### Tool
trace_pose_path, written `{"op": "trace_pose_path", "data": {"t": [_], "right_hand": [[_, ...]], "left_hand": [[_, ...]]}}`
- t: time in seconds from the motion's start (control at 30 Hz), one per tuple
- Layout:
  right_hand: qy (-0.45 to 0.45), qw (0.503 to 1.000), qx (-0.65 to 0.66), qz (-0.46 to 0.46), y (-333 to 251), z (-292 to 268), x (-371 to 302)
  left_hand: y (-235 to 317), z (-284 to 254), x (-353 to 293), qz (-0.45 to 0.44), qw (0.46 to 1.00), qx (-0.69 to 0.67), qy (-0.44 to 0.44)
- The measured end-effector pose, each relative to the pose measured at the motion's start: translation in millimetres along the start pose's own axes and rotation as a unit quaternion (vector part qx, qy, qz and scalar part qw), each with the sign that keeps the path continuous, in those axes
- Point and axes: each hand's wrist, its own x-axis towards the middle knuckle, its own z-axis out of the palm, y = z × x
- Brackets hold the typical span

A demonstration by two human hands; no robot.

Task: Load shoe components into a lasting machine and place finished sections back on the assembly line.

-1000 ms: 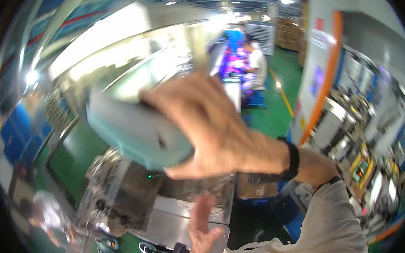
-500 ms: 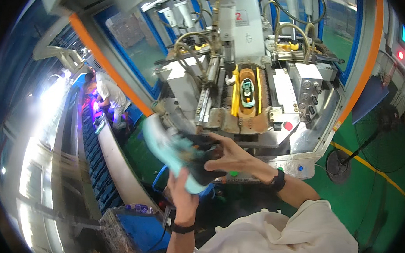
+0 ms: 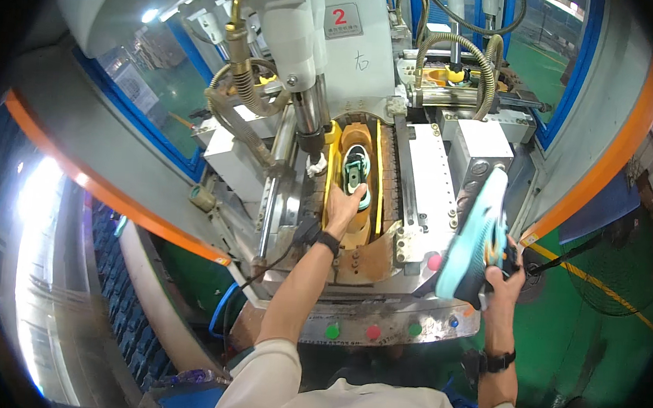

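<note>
Held shoe (image 3: 476,243): swings out from between both hands to the right side since the earlier frame, its teal length tilted, far end pointing away.
Right hand (image 3: 507,282): clamps the dark near end of that shoe, fingers partly hidden, well apart from the other hand.
Left hand (image 3: 343,209): reaches in part-open, thumb touching the seated shoe (image 3: 356,168) at its near end; whether the fingers grip, one cannot tell.
Seated shoe: lies opening-up in the tan block (image 3: 357,234), lengthwise between two yellow bars (image 3: 380,177).
Handling: a firm, even hold, square to the bars, likely serves best; the held shoe is better kept clear of the metal box (image 3: 482,148).
Piston (image 3: 313,113): hangs just left of the bars, a white tuft (image 3: 316,166) at its foot.
Buttons (image 3: 332,331): green and red, line the machine's near edge.
Belt (image 3: 127,304): carries dark pieces at far left.
</note>
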Motion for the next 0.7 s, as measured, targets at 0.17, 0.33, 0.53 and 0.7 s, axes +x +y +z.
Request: {"op": "trace_pose_path", "data": {"t": [0.17,0.33,0.53,0.7], "right_hand": [[0.088,0.981,-0.171,-0.027,-20,7,10],[0.050,0.962,-0.254,-0.086,-4,48,95],[-0.168,0.849,-0.499,0.045,40,173,213],[-0.241,0.733,-0.632,0.071,127,304,189]], "left_hand": [[-18,46,64,-0.076,0.989,0.122,0.035],[-23,8,49,-0.133,0.960,-0.244,0.024],[-1,-103,-115,-0.236,0.818,-0.496,-0.169],[-30,-215,-227,-0.211,0.838,-0.496,-0.085]]}}
